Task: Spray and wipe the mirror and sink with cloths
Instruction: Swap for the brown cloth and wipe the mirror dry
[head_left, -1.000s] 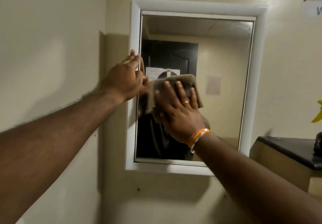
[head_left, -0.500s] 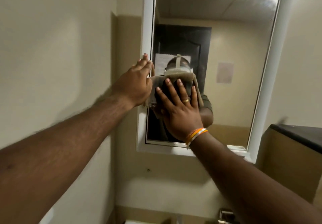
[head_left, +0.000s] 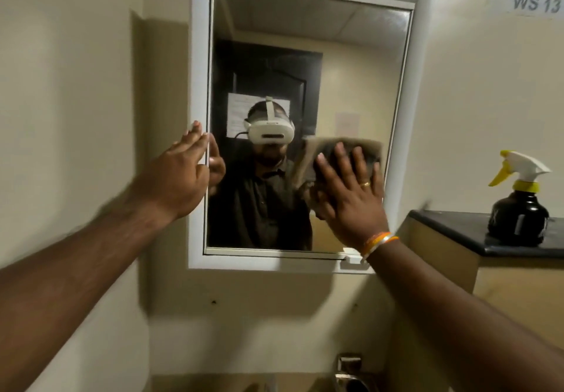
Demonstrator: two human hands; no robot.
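Note:
A white-framed mirror [head_left: 351,65] hangs on the cream wall ahead. My right hand [head_left: 351,196] presses a grey-brown cloth [head_left: 308,159] flat against the glass near the mirror's right edge, fingers spread and straight. My left hand [head_left: 180,178] rests with straight fingers on the mirror's left frame [head_left: 198,55], about halfway up. A black spray bottle [head_left: 518,208] with a white and yellow trigger head stands on a dark ledge to the right, away from both hands. The sink itself is out of view.
A dark countertop [head_left: 451,226] on a beige cabinet juts out at the right, just below the mirror's height. A metal tap [head_left: 351,373] shows at the bottom edge. A wall corner runs down the left. A sign reading WS 13 [head_left: 534,0] is at top right.
My right hand has slid the cloth from the mirror's left side across to its right side. My left hand stays on the left frame. The view has shifted, bringing the spray bottle in.

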